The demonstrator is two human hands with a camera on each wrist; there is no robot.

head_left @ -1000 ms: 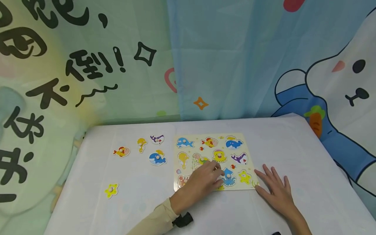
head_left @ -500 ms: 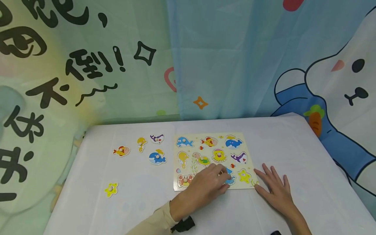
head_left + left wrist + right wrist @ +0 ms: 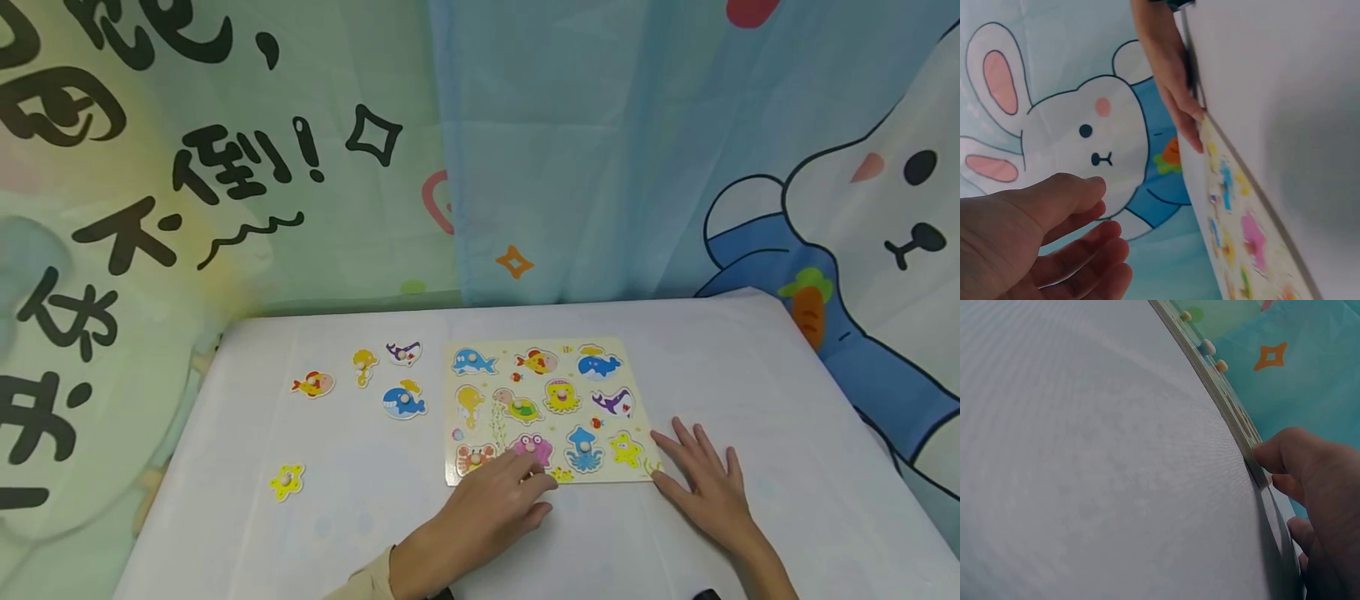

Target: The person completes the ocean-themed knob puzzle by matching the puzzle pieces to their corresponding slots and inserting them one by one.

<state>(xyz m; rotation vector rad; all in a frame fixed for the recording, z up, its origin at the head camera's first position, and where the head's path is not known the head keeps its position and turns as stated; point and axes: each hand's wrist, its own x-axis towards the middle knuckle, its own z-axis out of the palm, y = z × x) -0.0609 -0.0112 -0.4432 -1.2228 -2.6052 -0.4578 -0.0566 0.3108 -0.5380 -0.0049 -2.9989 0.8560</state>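
A cream puzzle board (image 3: 551,425) with sea-animal shapes lies flat on the table. In the head view, my left hand (image 3: 480,512) hovers over its front edge, just below the pink animal piece (image 3: 531,448). The left wrist view shows that left hand (image 3: 1066,244) with loosely bent fingers and nothing in them. My right hand (image 3: 705,492) lies at the board's right edge, fingers spread. Its thumb (image 3: 1275,452) touches the board's corner in the right wrist view. A blue squid piece (image 3: 583,450) and a red crab piece (image 3: 474,457) sit in the front row.
Loose knobbed pieces lie left of the board: a fish (image 3: 313,384), a seahorse (image 3: 364,367), a purple whale (image 3: 405,353), a blue whale (image 3: 404,401) and a starfish (image 3: 287,481). A printed curtain (image 3: 585,167) hangs behind the white table (image 3: 360,483).
My left hand has drawn back from the squid, down and to the left, uncovering the squid and the pink animal piece. My right hand stays at the board's edge.
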